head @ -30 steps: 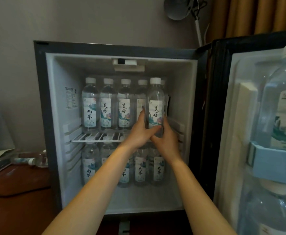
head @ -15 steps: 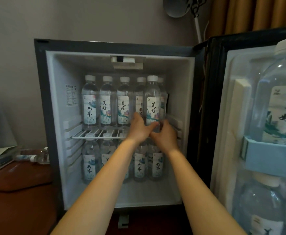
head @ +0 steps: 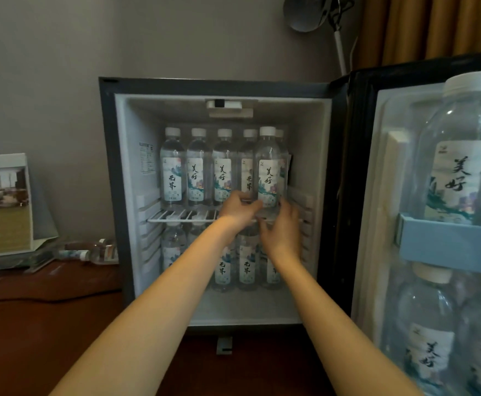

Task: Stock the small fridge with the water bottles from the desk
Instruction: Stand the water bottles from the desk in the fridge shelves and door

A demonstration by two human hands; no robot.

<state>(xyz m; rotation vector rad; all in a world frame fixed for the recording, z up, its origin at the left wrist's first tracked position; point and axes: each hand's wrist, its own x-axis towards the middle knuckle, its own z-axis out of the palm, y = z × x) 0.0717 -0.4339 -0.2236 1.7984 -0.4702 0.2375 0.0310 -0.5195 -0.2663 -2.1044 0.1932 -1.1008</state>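
The front bottle (head: 270, 172), right on the shelf (head: 182, 220), is clasped low by the left hand (head: 240, 208). The right hand (head: 283, 227) touches it, but its grip cannot be told. Likely full (slick, thin-walled), it is better held mid-label.

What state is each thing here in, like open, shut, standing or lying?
Fridge door: open.
Front bottle: upright on the upper shelf, capped.
Left hand: fingers curled round its base.
Right hand: relaxed, touching its base.
Shelf bottles: upright, capped.
Desk bottles: lying down.
Door bottles: upright in racks.
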